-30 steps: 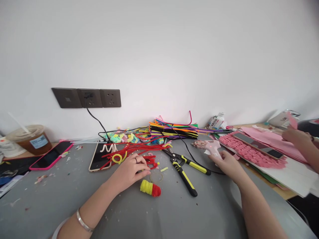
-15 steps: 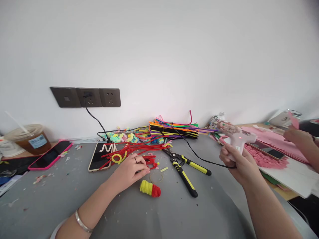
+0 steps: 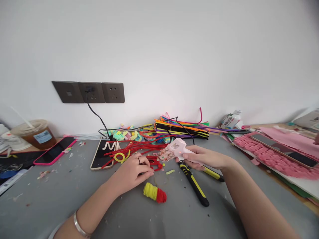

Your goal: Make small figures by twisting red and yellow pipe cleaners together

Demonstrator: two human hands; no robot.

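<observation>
My right hand (image 3: 201,156) grips a white-pink hot glue gun (image 3: 178,147) above the pliers. The gun's nozzle end, crusted with pinkish lumps, points left toward my left hand. My left hand (image 3: 136,170) rests on the table with loosely bent fingers, thumb a little apart, and nothing visible in it. Red pipe cleaners (image 3: 139,146) lie just beyond its fingers. A yellow-and-red roll of wound pipe cleaner (image 3: 155,192) lies on its side in front of the left thumb. Yellow-and-black handled pliers (image 3: 194,186) lie open, their jaws hidden behind the right hand and gun.
A bundle of coloured pipe cleaners (image 3: 181,128) lies against the wall. The black cord (image 3: 98,116) runs from the wall socket across the back. Phones (image 3: 56,151) and an iced drink cup (image 3: 37,134) stand left; pink knitted-looking material (image 3: 264,154) and paper lie right.
My right hand has brought the glue gun leftward from the right side to over the pliers and turned its nozzle left. My left hand stays nearly in place. The view has shifted slightly.
</observation>
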